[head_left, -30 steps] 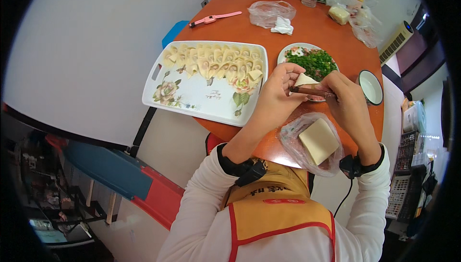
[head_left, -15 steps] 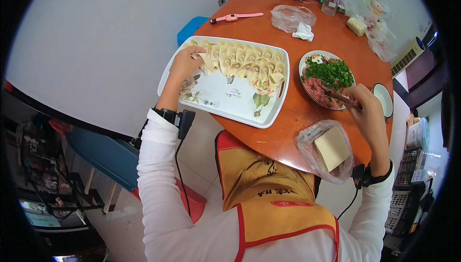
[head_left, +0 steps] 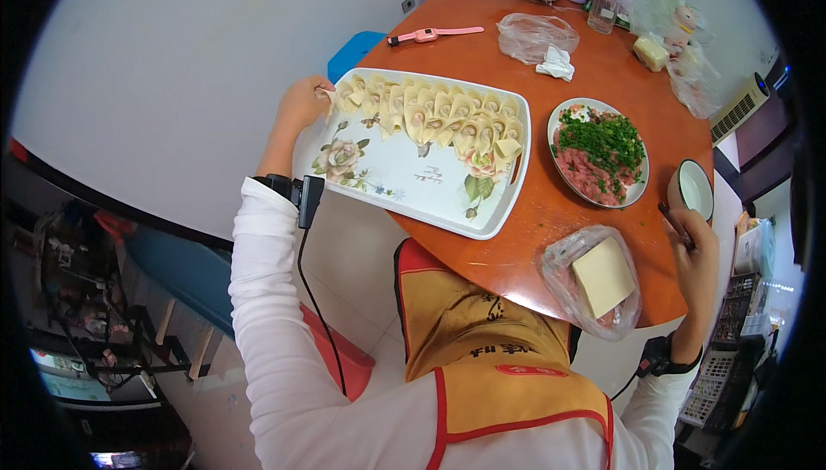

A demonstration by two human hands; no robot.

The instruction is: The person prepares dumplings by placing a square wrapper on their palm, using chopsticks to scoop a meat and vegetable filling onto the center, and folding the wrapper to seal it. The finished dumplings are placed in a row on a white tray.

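At the left rim of a white floral tray (head_left: 413,190), the fingers of my left hand (head_left: 299,108) are pinched on a folded wonton (head_left: 334,102) at the end of the rows. Several other wontons (head_left: 439,113) fill the tray's far side. My right hand (head_left: 695,242) is closed around dark brown chopsticks (head_left: 673,219), beside a small white bowl (head_left: 693,188) with a dark rim. A plate of minced meat and chopped green onion (head_left: 600,153) lies between tray and bowl. Nearer me, a stack of square wrappers (head_left: 604,277) sits on a clear plastic bag (head_left: 559,256).
Farther back on the round brown table (head_left: 469,61) are a pink watch (head_left: 428,35), a crumpled plastic bag (head_left: 538,37), a white tissue (head_left: 556,64) and a glass (head_left: 603,15). Plastic bags (head_left: 693,78) cluster at the far right. A blue stool (head_left: 351,52) stands behind the tray.
My left hand has shifted left, from over the tray to its left rim. My right hand has drawn the chopsticks away from the meat plate, toward the lower right beside the bowl.
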